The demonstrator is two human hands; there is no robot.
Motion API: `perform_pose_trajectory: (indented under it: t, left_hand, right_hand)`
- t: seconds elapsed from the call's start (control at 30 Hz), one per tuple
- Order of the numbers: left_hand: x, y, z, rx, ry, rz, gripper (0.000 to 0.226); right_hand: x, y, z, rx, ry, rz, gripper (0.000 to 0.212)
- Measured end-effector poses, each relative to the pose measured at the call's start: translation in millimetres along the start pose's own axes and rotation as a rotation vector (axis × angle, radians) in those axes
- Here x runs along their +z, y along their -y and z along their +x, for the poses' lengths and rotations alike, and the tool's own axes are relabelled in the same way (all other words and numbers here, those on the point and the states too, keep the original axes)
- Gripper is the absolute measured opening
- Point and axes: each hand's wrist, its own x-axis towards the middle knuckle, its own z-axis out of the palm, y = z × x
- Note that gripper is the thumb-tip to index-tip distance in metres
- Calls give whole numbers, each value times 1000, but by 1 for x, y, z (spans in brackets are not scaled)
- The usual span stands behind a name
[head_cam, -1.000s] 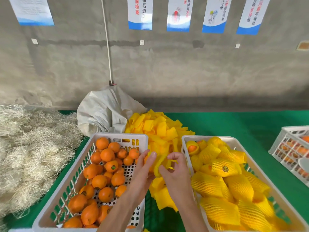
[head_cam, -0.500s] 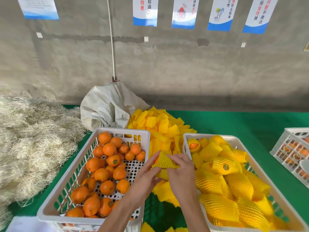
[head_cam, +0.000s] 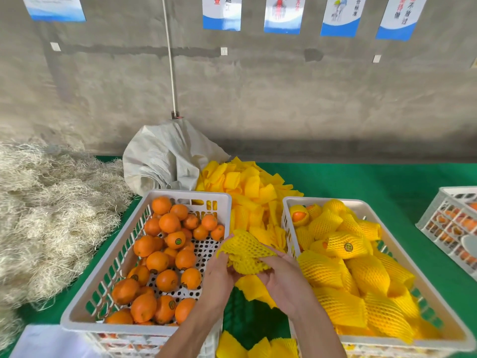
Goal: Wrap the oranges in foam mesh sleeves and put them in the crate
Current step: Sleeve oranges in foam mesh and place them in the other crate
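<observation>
Fingers [head_cam: 268,259] of the right hand [head_cam: 284,282] curl round the near side of a yellow foam sleeve [head_cam: 245,250], gripping it. The left hand [head_cam: 219,276] pinches the sleeve's left edge from below, its fingertips mostly hidden under the mesh. The sleeve bulges round between the hands, so an orange is probably inside, though no peel shows.

Handling, as a judgement: the mesh is soft, light, stretchy and grippy, not slippery; it snags easily and springs back, so take it at the open rim and pull it over the fruit. The orange is firm, fairly heavy for its size and rolls, so cup it through the mesh at the widest part, don't squeeze hard.

Sleeve is held above the gap between two crates. Left crate [head_cam: 103,285] holds bare oranges [head_cam: 169,223]. Right crate [head_cam: 451,332] holds wrapped oranges [head_cam: 343,245], the drop spot just beside the right hand. A pile of spare sleeves [head_cam: 247,182] lies behind on the green tabletop [head_cam: 361,182]; a white sack [head_cam: 165,156] and straw [head_cam: 46,208] sit at far left.
</observation>
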Motion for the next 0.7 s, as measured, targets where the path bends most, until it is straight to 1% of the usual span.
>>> perform_pose_trajectory:
  t: [0.07, 0.1, 0.2, 0.33, 0.4, 0.5, 0.53, 0.57, 0.63, 0.67, 0.7]
  left_hand:
    - [1, -8, -1, -46, 58, -173, 39]
    - [1, -12, -4, -59, 97, -234, 40]
    - [-1, -16, -8, -108, 170, -338, 41]
    - [-2, -12, -10, -187, 166, -439, 51]
    - [-1, -9, -11, -252, 155, -481, 55]
    - [-6, -4, -12, -319, 174, -501, 55]
    - [-8, -3, -12, -331, 192, -512, 55]
    - [-11, -4, -12, -343, 217, -518, 55]
    - [-16, -3, -12, -370, 268, -498, 55]
    - [-18, -2, -14, -391, 287, -476, 56]
    - [-18, -1, -17, -424, 305, -465, 56]
  right_hand:
    - [-8, 0, 0, 63, -7, 59, 57]
    - [-11, 1, 0, 82, -12, 54, 62]
    - [-12, 6, -2, 101, -12, -33, 67]
    - [-8, 10, 0, 92, -30, -129, 68]
    - [-7, 9, 1, 69, -70, -151, 73]
    - [-7, 5, 2, 51, -173, -181, 85]
    - [-8, 2, 1, 38, -184, -189, 85]
    - [-8, -2, 0, 20, -185, -187, 81]
    - [-7, -9, -1, 1, -207, -181, 65]
    - [-5, -11, -1, -14, -266, -199, 52]
    - [-3, -13, 0, -48, -367, -241, 38]
